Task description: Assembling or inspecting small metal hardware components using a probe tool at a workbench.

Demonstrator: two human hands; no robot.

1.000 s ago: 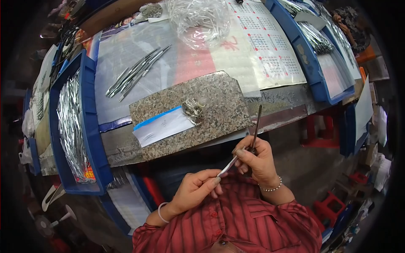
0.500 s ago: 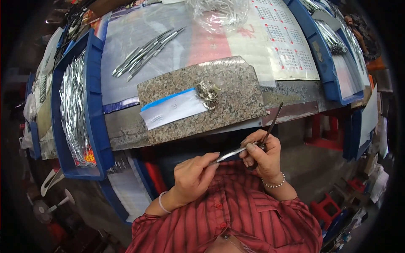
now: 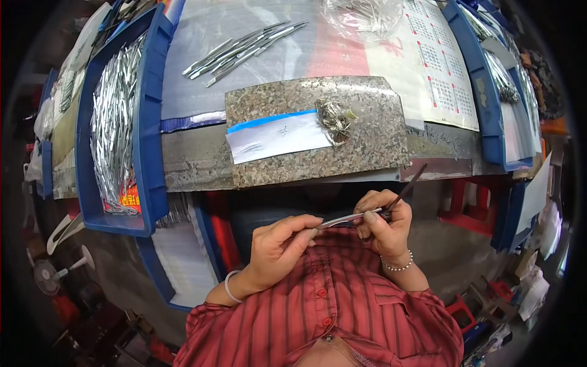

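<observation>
Between my hands is a slender silver metal piece (image 3: 347,219), held in front of my shirt, just below the table edge. My left hand (image 3: 275,249) pinches one end between thumb and fingers. The other end is in my right hand (image 3: 389,227), which also grips a thin dark rod-like tool (image 3: 414,181) slanting up and right; its lower part is hidden by my fingers. Beyond my hands lies a speckled granite slab (image 3: 275,174). On it are a white paper strip with a blue edge (image 3: 278,145) and a heap of small shiny metal parts (image 3: 334,122).
Several similar silver pieces (image 3: 241,52) lie on the plastic-covered table. A blue bin (image 3: 151,122) full of them stands left, another blue bin (image 3: 491,122) right. A clear bag of white sticks (image 3: 361,18) sits at the back. Under the table is a red stool (image 3: 468,211).
The table and everything on it has shifted right and slightly up in the picture. Both hands keep their hold, with the silver piece between them a little further right and higher.
</observation>
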